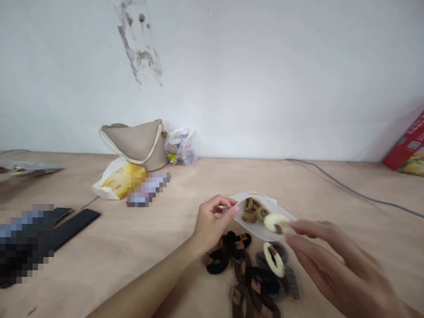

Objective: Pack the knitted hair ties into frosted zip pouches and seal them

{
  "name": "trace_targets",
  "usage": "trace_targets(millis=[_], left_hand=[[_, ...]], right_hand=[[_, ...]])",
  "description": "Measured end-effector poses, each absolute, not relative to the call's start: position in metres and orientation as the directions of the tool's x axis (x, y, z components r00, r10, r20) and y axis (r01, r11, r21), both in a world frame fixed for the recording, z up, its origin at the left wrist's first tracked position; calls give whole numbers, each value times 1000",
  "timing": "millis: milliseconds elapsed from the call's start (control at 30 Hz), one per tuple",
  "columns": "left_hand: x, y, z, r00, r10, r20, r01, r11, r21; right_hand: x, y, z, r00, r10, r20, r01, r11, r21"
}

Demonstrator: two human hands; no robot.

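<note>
My left hand (212,221) pinches the near edge of a clear plastic bag (265,207) held just above the wooden table (159,247). Several brown fuzzy hair ties (253,211) lie inside the bag. My right hand (331,260), blurred, holds a cream fuzzy hair tie (275,222) at its fingertips over the bag's mouth. Below the bag lies a pile of hair ties (255,274) in black, brown and grey, with one cream hair tie (273,259) among them.
A beige bucket bag (139,141) stands at the wall, with a yellow-and-white packet (117,182) and a small plastic bag of items (180,146) beside it. A black flat object (71,225) lies left. A grey cable (347,189) and a red box (407,148) are on the right.
</note>
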State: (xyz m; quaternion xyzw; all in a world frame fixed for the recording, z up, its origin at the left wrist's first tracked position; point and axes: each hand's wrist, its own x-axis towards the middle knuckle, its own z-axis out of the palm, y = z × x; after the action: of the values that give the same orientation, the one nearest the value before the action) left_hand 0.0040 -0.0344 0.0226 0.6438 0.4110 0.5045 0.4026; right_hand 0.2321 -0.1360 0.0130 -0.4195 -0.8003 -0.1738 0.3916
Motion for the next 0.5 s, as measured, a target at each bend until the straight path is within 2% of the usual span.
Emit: trace_targets(millis=[100, 200, 400, 500], left_hand=[[4, -35, 22, 165, 935, 314, 128, -336, 933], [5, -34, 21, 167, 937, 308, 130, -331, 935], [3, -34, 20, 169, 937, 306, 132, -330, 935], [3, -34, 21, 173, 936, 308, 127, -331, 935]], right_hand=[[215, -128, 15, -405, 557, 725, 758, 648, -74], [205, -131, 8, -477, 517, 711, 701, 712, -48], [204, -135, -5, -498, 552, 669, 745, 667, 4], [207, -135, -1, -520, 522, 675, 738, 674, 47]])
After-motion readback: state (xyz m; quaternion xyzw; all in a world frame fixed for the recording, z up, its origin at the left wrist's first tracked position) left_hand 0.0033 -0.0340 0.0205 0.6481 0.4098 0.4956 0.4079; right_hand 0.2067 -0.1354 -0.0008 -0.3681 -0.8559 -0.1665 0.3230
